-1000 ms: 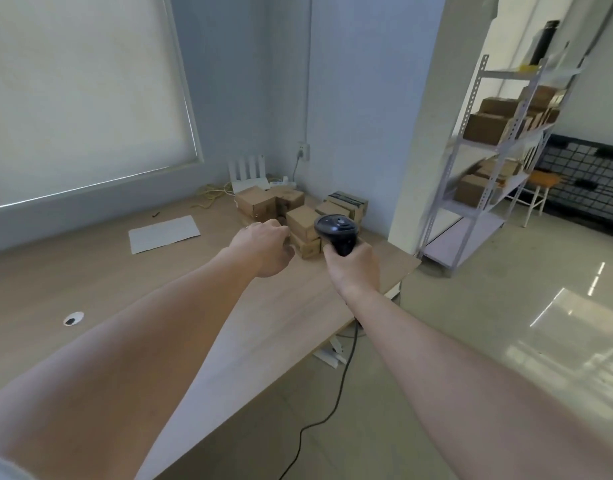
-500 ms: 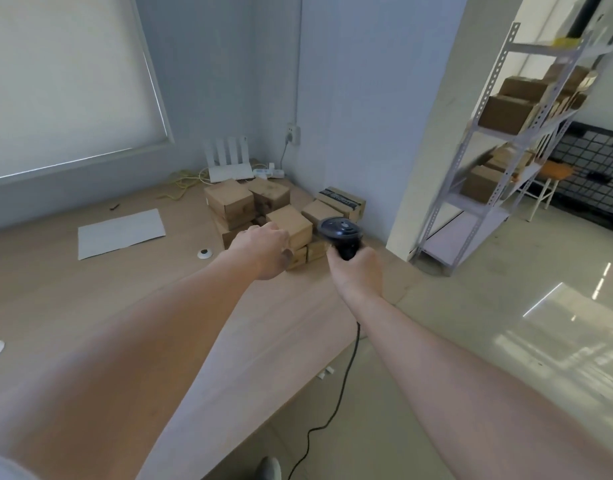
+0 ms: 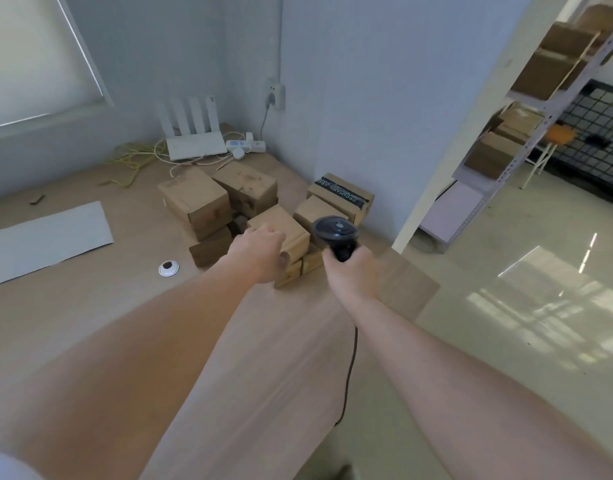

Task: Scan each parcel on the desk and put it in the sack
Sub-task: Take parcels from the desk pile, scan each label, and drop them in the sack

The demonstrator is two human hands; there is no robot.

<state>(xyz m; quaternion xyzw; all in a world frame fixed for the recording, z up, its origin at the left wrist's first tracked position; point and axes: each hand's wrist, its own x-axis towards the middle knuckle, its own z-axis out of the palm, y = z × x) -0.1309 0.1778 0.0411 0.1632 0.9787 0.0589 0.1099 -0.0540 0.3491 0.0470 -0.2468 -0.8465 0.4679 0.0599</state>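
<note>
Several brown cardboard parcels are piled at the far right corner of the wooden desk [image 3: 90,323]. My left hand [image 3: 256,254] is on the nearest top parcel [image 3: 287,225], fingers curled over its near left corner. Smaller boxes lie under that parcel. Just right of the pile, my right hand [image 3: 350,271] grips a black barcode scanner [image 3: 336,233], head pointing away from me at the pile. Its cable [image 3: 350,358] hangs down past the desk edge. No sack is in view.
More parcels [image 3: 194,199] and a box with black tape [image 3: 339,199] sit behind. A white router [image 3: 190,133], power strip [image 3: 246,145] and yellow wires fill the corner. A paper sheet [image 3: 45,237] and cable grommet [image 3: 169,268] lie left. A metal shelf rack [image 3: 540,81] stands right.
The view has come closer to the pile. My left hand has reached forward onto the top parcel. My right hand holds the scanner beside the pile as before.
</note>
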